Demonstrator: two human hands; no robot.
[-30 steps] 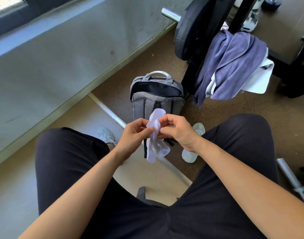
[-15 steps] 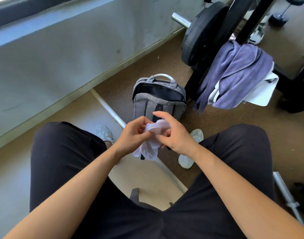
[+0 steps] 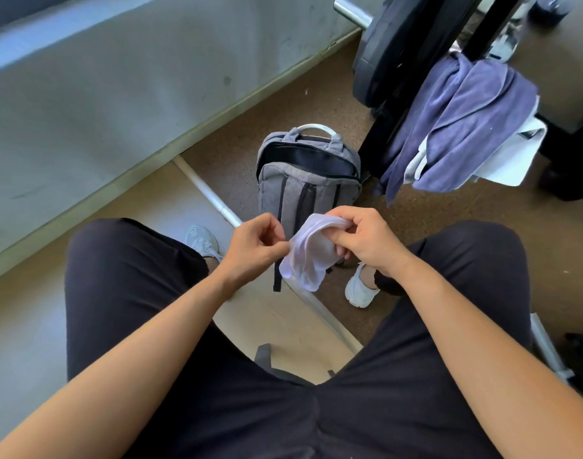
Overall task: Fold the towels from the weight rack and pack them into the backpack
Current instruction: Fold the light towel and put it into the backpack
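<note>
The small white towel [image 3: 308, 256] is thin, smooth cloth, bunched into soft folds with a rounded lower end. It is held in the air above the gap between the person's knees, in front of the backpack. Its long axis runs from the upper right, at the right hand, down and to the left toward the person, and the loose end hangs free.

The right hand [image 3: 369, 240] grips the towel's upper end, its fingers curled over the gathered cloth and knuckles up. The left hand [image 3: 253, 246] is curled narrow, thumb and forefinger pinching the towel's left edge. Both bare forearms reach forward from the bottom corners of the view, over black trousers [image 3: 124, 286].

The backpack [image 3: 308, 180] is grey woven fabric, boxy, standing upright on the floor with its top zip open on a dark inside and a pale curved handle at the top. To its right a soft purple towel [image 3: 465, 120] hangs in thick drapes over the black metal weight rack [image 3: 482, 24], with a white towel [image 3: 508, 160] under it. A round black weight plate [image 3: 382, 51] sits on a steel bar beside it. The floor [image 3: 283, 104] there is brown and speckled.
</note>
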